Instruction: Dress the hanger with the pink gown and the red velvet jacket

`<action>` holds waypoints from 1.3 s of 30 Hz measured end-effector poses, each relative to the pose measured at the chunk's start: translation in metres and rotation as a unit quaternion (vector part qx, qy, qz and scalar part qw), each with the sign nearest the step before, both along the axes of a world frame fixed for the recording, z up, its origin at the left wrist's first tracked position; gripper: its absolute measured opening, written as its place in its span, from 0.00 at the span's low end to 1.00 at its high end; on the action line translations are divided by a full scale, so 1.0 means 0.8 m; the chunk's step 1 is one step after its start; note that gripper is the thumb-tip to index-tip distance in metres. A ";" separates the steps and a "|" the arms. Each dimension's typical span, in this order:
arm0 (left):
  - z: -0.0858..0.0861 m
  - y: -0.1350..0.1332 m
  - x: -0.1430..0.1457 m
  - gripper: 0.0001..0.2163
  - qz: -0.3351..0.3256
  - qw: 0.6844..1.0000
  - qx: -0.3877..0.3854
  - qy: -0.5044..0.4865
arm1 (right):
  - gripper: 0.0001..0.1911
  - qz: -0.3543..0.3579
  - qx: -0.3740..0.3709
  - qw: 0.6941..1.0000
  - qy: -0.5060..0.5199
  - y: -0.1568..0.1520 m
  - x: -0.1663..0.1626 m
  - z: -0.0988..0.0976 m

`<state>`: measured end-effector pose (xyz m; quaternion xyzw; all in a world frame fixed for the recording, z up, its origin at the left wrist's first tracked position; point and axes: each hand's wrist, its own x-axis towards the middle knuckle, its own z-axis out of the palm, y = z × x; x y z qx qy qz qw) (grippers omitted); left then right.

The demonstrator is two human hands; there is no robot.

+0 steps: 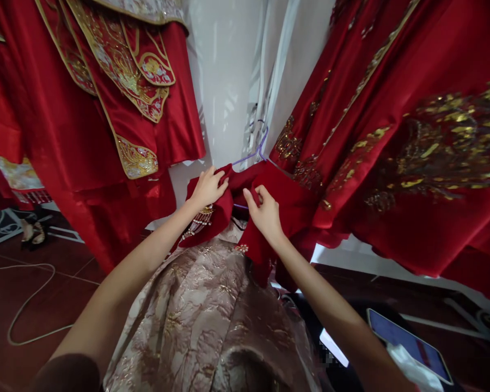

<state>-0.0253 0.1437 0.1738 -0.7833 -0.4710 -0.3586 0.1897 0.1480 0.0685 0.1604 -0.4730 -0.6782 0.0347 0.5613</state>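
A red velvet garment (288, 198) with beaded trim hangs on a purple hanger (262, 144) in front of me. My left hand (209, 188) is closed on the edge of its left side, above the hanging beads. On the other side, my right hand (265, 212) pinches the opposite front edge between thumb and fingers. The two edges are held apart, and a strip of the hanger's lower bar shows between them. Below both hands spreads a champagne brocade skirt (196, 288) with a shiny raised pattern.
Red embroidered gowns hang at the left (147, 125) and right (392, 163), with white curtain (228, 71) between. A pale cable (28, 299) curls across the tiled floor, near dark shoes (35, 234). At lower right lies a tablet-like screen (408, 343) beside white tissue (412, 367).
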 end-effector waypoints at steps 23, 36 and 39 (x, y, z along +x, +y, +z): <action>-0.052 -0.078 0.060 0.13 -0.296 0.863 -0.184 -0.365 | 0.09 0.280 -0.144 0.931 0.185 0.008 0.037 -0.039; -0.065 -0.085 0.053 0.10 -0.269 0.843 -0.198 -0.422 | 0.16 0.267 -0.091 0.946 0.159 0.003 0.040 -0.047; -0.056 -0.091 0.049 0.04 -0.267 0.885 -0.201 -0.325 | 0.16 0.250 -0.087 0.953 0.150 0.002 0.040 -0.047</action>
